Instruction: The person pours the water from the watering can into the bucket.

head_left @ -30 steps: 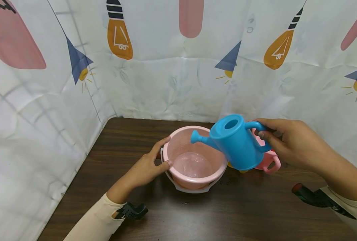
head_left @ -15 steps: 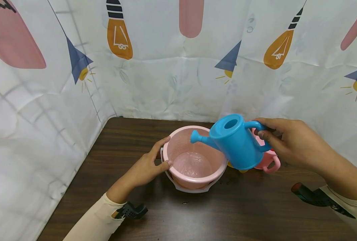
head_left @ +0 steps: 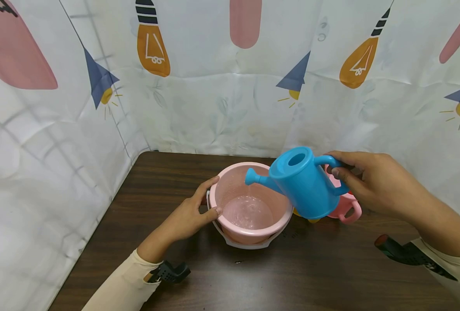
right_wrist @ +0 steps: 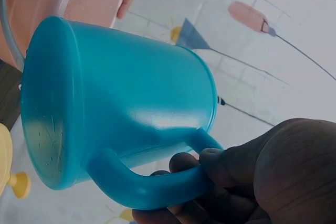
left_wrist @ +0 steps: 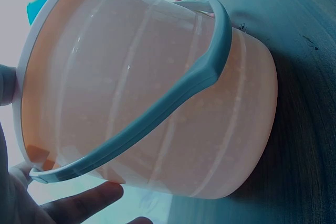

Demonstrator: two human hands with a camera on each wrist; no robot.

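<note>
My right hand (head_left: 366, 177) grips the handle of a blue watering can (head_left: 307, 185), fingers wrapped round it and thumb on top. The can tilts left, its spout (head_left: 257, 178) over the open mouth of a pink bucket (head_left: 249, 232). Thin streams fall from the spout's head, and water (head_left: 248, 212) ripples on the bucket's bottom. My left hand (head_left: 187, 216) holds the bucket's left rim, thumb at the near side and fingers at the far side. In the left wrist view the bucket's pale handle (left_wrist: 152, 119) hangs down across its outer wall, with fingertips (left_wrist: 113, 190) beside that wall.
Behind the can, a pink cup-like thing with a handle (head_left: 355, 212) stands partly hidden. A yellow object (right_wrist: 5, 156) shows below the can in the right wrist view. A printed white curtain (head_left: 222, 112) borders the dark wooden table (head_left: 168, 181) at back and left.
Between a second ago and now, the water in the bucket has grown more rippled under the falling streams. Both hands, the can and the bucket keep nearly the same places.
</note>
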